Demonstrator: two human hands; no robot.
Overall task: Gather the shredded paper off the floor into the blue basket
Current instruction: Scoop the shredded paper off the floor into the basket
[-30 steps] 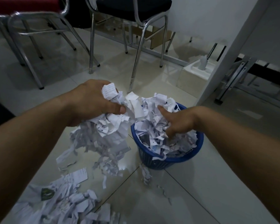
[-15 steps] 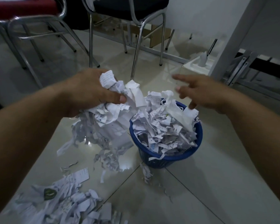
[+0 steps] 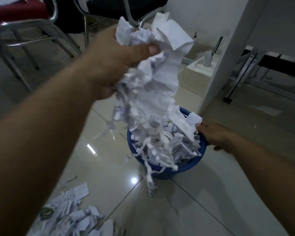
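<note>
My left hand [image 3: 112,65] is raised high and shut on a big bunch of shredded paper [image 3: 152,79], whose strips hang down over the blue basket [image 3: 186,169]. The basket stands on the floor at centre, heaped with shreds, and a few strips spill over its front rim. My right hand [image 3: 213,137] grips the basket's right rim. More shredded paper [image 3: 71,217] lies in a loose pile on the tiles at the lower left.
Chrome-legged chairs [image 3: 32,31] stand at the back left and centre. A white panel or table leg [image 3: 228,53] rises just right of the basket, with a white tissue box [image 3: 201,68] behind it. Folded metal frames [image 3: 245,68] lie far right.
My left hand has lifted its bunch of paper higher and over the basket. My right hand has dropped from above the basket onto its right rim.
</note>
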